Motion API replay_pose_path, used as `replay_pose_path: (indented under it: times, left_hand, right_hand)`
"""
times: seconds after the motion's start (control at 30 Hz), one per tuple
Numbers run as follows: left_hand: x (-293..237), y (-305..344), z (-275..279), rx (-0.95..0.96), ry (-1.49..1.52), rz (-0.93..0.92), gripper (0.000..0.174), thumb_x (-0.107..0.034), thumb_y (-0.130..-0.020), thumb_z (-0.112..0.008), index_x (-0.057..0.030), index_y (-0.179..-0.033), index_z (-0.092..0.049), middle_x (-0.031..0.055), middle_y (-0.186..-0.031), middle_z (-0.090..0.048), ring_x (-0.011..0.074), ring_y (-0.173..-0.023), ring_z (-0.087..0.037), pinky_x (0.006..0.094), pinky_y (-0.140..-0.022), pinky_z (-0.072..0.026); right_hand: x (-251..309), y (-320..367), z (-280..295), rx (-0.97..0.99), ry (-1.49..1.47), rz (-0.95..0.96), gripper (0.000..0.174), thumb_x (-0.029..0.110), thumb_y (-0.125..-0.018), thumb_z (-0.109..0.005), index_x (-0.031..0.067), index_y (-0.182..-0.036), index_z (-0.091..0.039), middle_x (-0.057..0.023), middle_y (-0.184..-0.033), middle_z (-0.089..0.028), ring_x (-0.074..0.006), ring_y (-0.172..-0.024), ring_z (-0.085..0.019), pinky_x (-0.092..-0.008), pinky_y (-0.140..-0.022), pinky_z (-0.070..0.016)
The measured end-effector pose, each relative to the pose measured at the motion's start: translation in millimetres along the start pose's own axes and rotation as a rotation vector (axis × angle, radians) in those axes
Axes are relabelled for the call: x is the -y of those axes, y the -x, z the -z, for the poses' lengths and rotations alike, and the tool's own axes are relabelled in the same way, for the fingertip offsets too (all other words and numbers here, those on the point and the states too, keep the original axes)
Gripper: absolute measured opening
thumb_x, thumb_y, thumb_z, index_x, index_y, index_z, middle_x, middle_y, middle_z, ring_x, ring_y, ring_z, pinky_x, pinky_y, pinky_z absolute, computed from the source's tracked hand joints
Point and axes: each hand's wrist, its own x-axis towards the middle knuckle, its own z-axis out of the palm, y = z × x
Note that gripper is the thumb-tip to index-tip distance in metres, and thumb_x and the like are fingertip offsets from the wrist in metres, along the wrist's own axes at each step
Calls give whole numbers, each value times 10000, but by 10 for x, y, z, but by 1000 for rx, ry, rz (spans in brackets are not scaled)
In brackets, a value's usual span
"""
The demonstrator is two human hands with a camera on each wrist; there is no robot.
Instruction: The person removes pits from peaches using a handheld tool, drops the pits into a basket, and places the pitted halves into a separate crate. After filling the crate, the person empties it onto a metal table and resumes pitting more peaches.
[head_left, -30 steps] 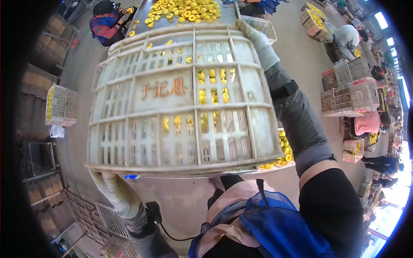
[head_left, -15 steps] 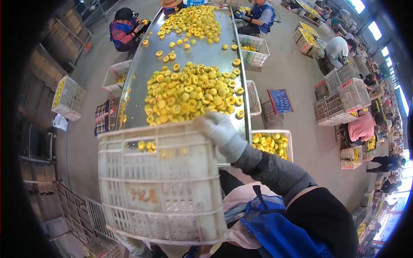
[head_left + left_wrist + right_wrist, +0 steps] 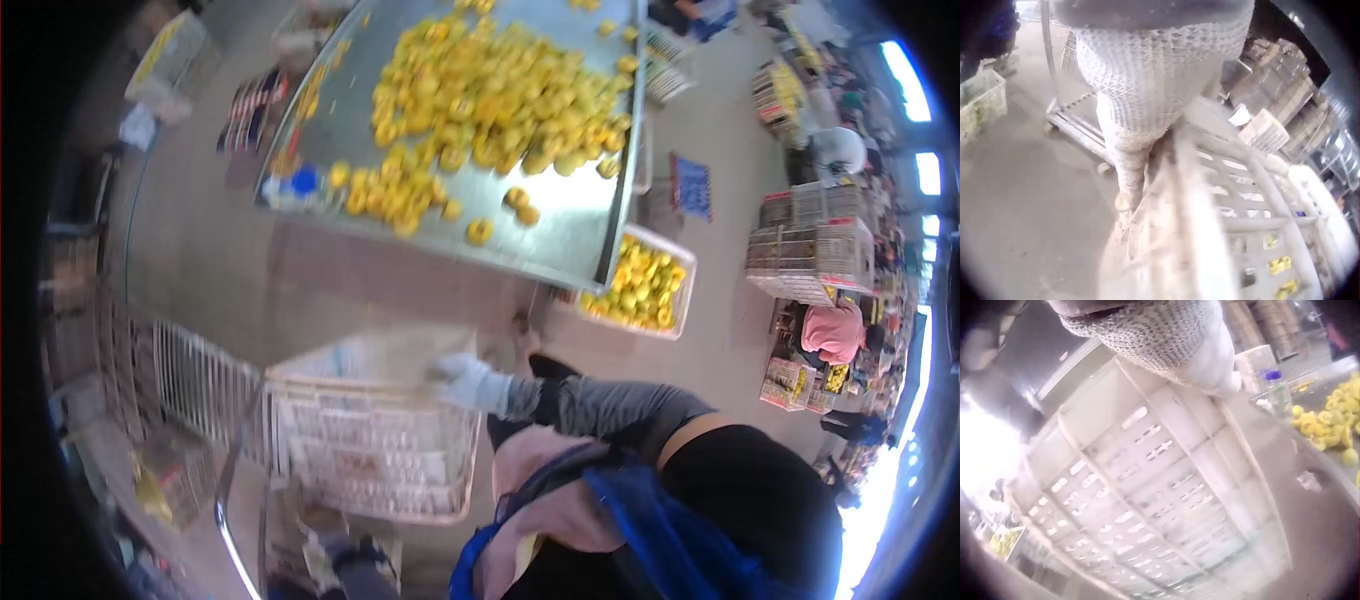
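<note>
A white slatted plastic crate hangs low at my front left, off the near end of the metal table. My right hand, in a white knit glove, grips the crate's rim at its right corner. In the left wrist view, my gloved left hand holds the opposite edge, fingers curled over the rim. The head view shows that hand only as a blur below the crate. The crate's slatted wall fills much of the right wrist view, below the right glove. A big heap of halved yellow fruit lies on the table.
A bottle with a blue cap stands at the table's near left corner. A crate full of yellow fruit sits on the floor by the right corner. A metal trolley handle rises at lower left. Stacked crates and people are farther right.
The crate has come down from over the table to my lower left, held in both hands. My view has tilted down and left, and the table end with its fruit heap now shows uncovered.
</note>
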Motion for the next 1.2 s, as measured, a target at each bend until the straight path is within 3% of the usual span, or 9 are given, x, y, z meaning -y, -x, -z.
replay_pose_path:
  times: [0.03, 0.23, 0.27, 0.3, 0.77, 0.8, 0.9, 1.07, 1.2]
  left_hand:
    - [75, 30, 6, -55, 121, 100, 491, -339, -979, -537, -33, -1363, -558, 136, -1349, -592, 281, -1227, -569, 453, -1050, -459]
    - [860, -396, 101, -277, 43, 245, 531, -447, -1012, -499, -90, -1404, -521, 63, -1397, -546, 229, -1265, -491, 352, -1136, -327]
    - [1224, -600, 699, 14, -715, -232, 518, -427, -1006, -539, -69, -1380, -534, 94, -1341, -568, 233, -1232, -504, 344, -1110, -359]
    - [1013, -660, 274, -39, 124, 307, 513, -422, -1010, -531, -54, -1368, -551, 123, -1346, -575, 244, -1246, -512, 363, -1095, -386]
    - [465, -702, -2093, -9, -214, 565, 670, -299, -1001, -554, -189, -1586, -245, 132, -1593, -321, 321, -1387, -401, 467, -1090, -434]
    - [955, -974, -1684, 378, -476, 368, 745, -354, -995, -560, -251, -1606, -147, 126, -1635, -239, 346, -1435, -338, 541, -1073, -446]
    - [1357, -781, -2179, 260, -52, 612, 729, -431, -1003, -514, -293, -1607, -128, 96, -1681, 16, 350, -1537, -81, 713, -1034, -406]
    - [2219, -710, -2873, -65, -177, 587, 594, -69, -809, -689, -130, -1340, -431, 124, -1140, -531, 328, -1054, -584, 537, -879, -544]
    - [3077, -957, -2475, -190, -93, 662, 307, 15, -767, -643, -54, -1053, -555, 81, -940, -537, 276, -878, -605, 482, -786, -536]
  right_hand:
    - [154, -3, 83, 343, 72, -274, 300, 272, -829, -759, -3, -911, -668, -140, -852, -670, -249, -839, -677, -396, -727, -523]
    - [-534, 525, -213, 164, 161, 307, 384, 395, -753, -789, 56, -765, -609, -141, -749, -549, -376, -773, -564, -450, -729, -449]
    - [-558, 496, -197, 180, 206, 294, 391, 409, -756, -784, 59, -771, -609, -146, -751, -549, -375, -771, -566, -455, -722, -446]
    - [-613, 473, -212, 130, 254, 287, 386, 402, -759, -782, 59, -785, -605, -160, -749, -541, -385, -776, -565, -456, -716, -443]
    - [-1105, -257, -62, -172, 238, 194, 323, 350, -714, -724, 56, -801, -621, -175, -835, -598, -408, -855, -580, -479, -770, -446]
    - [-1180, -247, -101, -114, 307, 205, 327, 359, -701, -736, 70, -785, -608, -153, -827, -587, -385, -850, -575, -471, -785, -434]
    - [-1592, -89, -374, -50, 454, 310, 324, 375, -676, -760, 113, -785, -604, -88, -839, -583, -309, -890, -574, -455, -837, -396]
    - [-2099, 342, -542, 51, 619, 348, 237, 293, -708, -741, 154, -879, -652, -51, -886, -590, -279, -956, -576, -495, -998, -379]
    - [-2290, 523, -417, 281, 753, 185, 282, 235, -700, -740, 153, -959, -663, -49, -935, -597, -287, -998, -582, -512, -1066, -367]
